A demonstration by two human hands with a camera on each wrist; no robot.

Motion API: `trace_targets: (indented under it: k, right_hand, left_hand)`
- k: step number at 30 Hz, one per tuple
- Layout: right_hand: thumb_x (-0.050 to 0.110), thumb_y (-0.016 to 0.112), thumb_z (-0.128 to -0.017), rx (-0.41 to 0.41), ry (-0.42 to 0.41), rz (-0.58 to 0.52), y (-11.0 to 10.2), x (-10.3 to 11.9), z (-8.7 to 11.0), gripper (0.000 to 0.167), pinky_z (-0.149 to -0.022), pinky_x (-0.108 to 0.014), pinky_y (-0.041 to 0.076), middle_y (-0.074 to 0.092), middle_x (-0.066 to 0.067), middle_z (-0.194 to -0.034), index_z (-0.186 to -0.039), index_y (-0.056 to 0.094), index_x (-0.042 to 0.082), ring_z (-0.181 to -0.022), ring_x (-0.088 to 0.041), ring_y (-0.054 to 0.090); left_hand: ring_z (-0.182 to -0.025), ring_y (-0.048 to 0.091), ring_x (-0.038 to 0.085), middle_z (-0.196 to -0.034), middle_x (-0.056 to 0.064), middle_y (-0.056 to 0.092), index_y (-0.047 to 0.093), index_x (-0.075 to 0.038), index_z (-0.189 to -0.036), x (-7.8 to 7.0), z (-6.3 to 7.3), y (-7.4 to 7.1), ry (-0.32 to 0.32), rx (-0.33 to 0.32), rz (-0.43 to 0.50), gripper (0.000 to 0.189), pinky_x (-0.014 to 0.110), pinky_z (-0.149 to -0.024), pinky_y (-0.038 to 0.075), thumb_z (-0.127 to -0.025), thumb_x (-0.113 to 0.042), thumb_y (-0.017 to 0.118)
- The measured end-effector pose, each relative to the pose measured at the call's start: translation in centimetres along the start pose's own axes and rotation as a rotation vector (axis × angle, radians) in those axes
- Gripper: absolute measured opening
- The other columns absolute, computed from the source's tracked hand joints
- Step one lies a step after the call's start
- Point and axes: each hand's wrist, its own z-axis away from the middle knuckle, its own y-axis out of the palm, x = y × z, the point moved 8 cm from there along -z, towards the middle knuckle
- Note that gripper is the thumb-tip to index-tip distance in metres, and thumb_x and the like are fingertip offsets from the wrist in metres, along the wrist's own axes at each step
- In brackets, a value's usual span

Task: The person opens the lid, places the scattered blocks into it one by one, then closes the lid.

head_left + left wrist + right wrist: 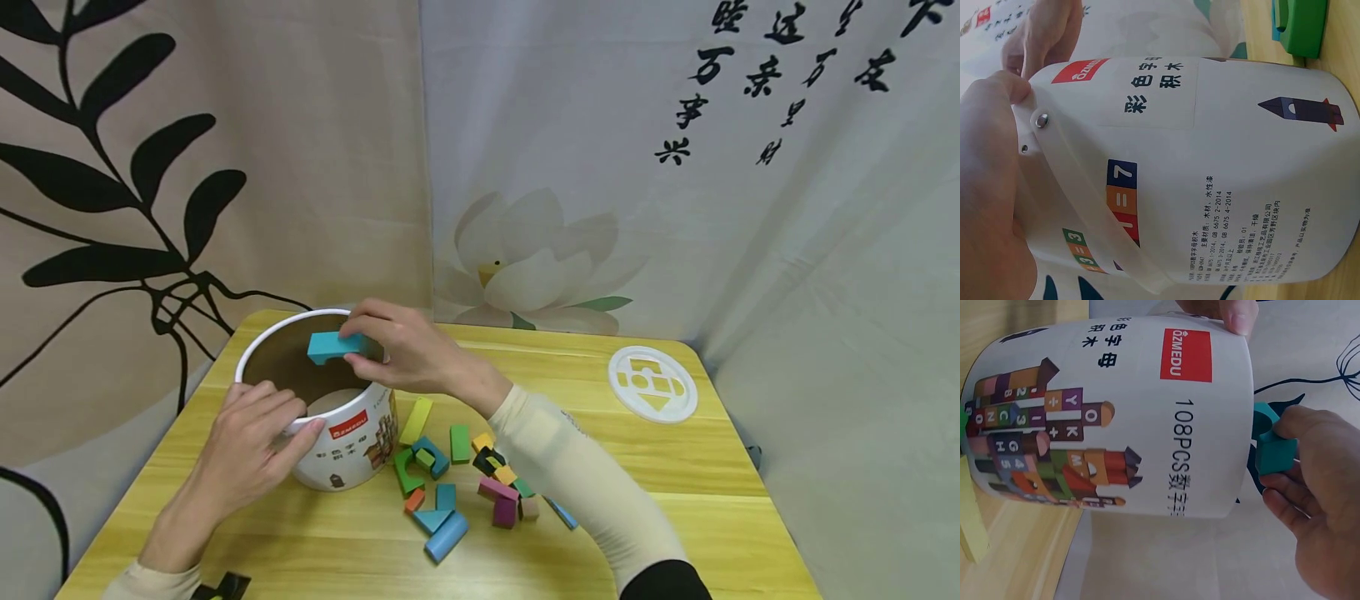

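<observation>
Turquoise arch block [328, 347], pinched by fingers of the right hand [403, 343], points lengthwise toward 9 o'clock above the OZMEDU bucket [341, 457], whose rim [349, 407] the left hand [257, 435] grips at 7 o'clock.

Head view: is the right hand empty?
No, the right hand pinches a blue block at the opening of the bucket, which the left hand grips.

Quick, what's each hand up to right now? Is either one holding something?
Left hand: closed, holding the white bucket by its rim.
Right hand: closed, pinching a blue notched block at the bucket's open top.
</observation>
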Motion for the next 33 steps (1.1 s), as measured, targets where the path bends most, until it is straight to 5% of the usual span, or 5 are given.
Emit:
trace_targets:
  k: [18, 33]
  right_hand:
    - [0.017, 0.079, -0.105, 0.078, 0.067, -0.025, 1.7, 0.0, -1.8, 0.027, -0.095, -0.008, 0.048, 0.076, -0.008, -0.127, -0.127, 0.077, 0.002, -0.105, -0.013, 0.07]
    - [0.023, 0.075, -0.11, 0.094, 0.054, -0.021, 2.1, 0.1, -1.7, 0.027, -0.119, -0.023, 0.051, 0.08, -0.008, -0.134, -0.13, 0.077, 0.005, -0.131, -0.02, 0.073]
  left_hand:
    - [-0.076, 0.042, 0.011, -0.069, -0.009, 0.053, 0.059, -0.02, -0.077, 0.1, 0.1, 0.2, -0.007, 0.006, 0.003, 0.054, 0.031, -0.086, 0.027, -0.117, -0.054, 0.047]
    - [-0.077, 0.044, 0.013, -0.072, -0.007, 0.057, 0.061, -0.02, -0.078, 0.1, 0.0, 0.2, -0.025, 0.028, -0.014, 0.045, 0.032, -0.086, 0.028, -0.113, -0.047, 0.055]
